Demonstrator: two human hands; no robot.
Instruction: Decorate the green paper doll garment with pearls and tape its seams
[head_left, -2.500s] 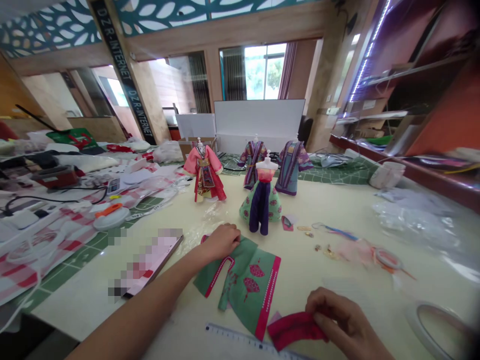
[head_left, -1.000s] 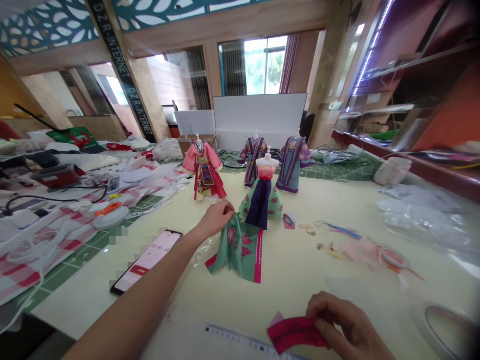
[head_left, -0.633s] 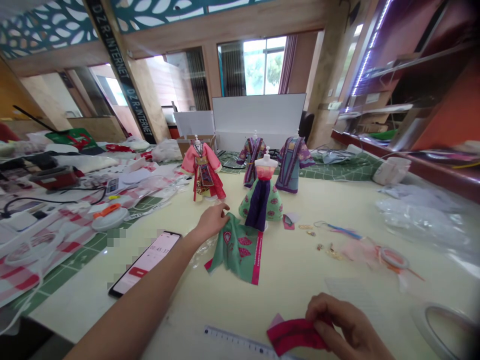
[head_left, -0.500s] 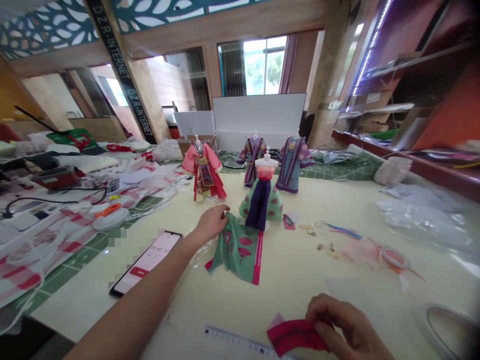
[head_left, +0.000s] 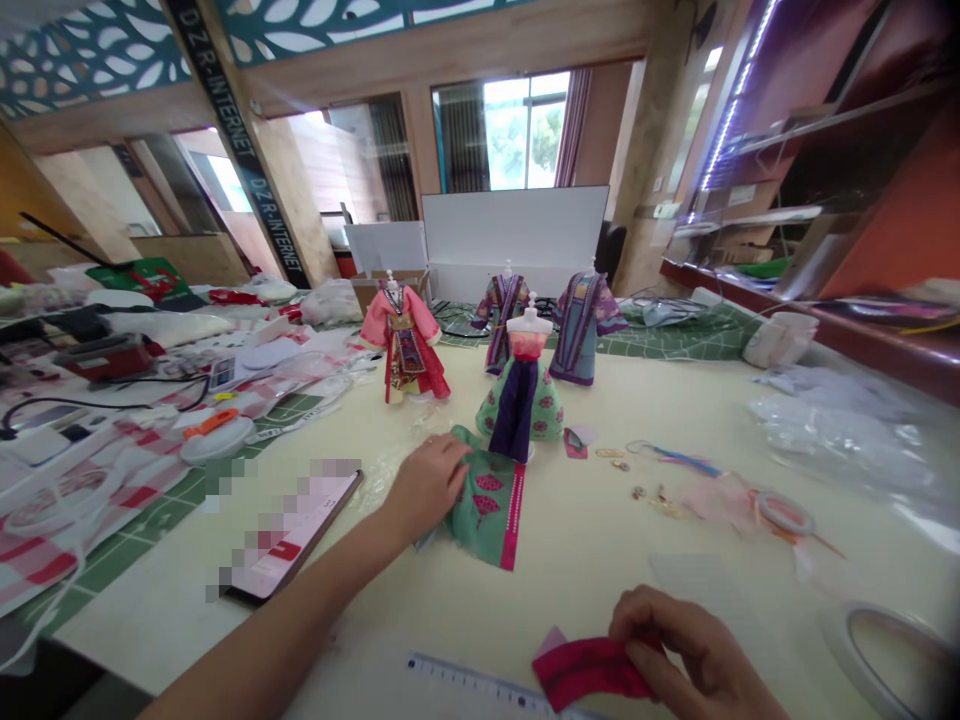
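My left hand (head_left: 429,482) lies over the left part of a green fabric piece (head_left: 487,530). Its fingers rest on the cloth, stretched toward pink leaf-shaped patches; the cloth under the palm is hidden. A pink band with white dots edges the piece on the right. In the near foreground, my right hand (head_left: 679,640) pinches a crimson fabric strip (head_left: 589,672) between thumb and fingers. A small lilac corner shows behind that strip. Below it a clear ruler (head_left: 472,682) lies on the table, partly covered by the strip.
A doll-size form in a green floral dress (head_left: 556,408) stands just behind the cloth. Pink (head_left: 405,335) and purple-blue (head_left: 579,330) robes stand farther back. A phone (head_left: 300,540) lies left, a tape roll (head_left: 892,660) right. Small trims and clear plastic (head_left: 847,430) lie at right.
My left hand has moved from the cloth's upper left corner down and over it, now covering the teardrop patch. My right hand has hardly moved with the crimson strip.
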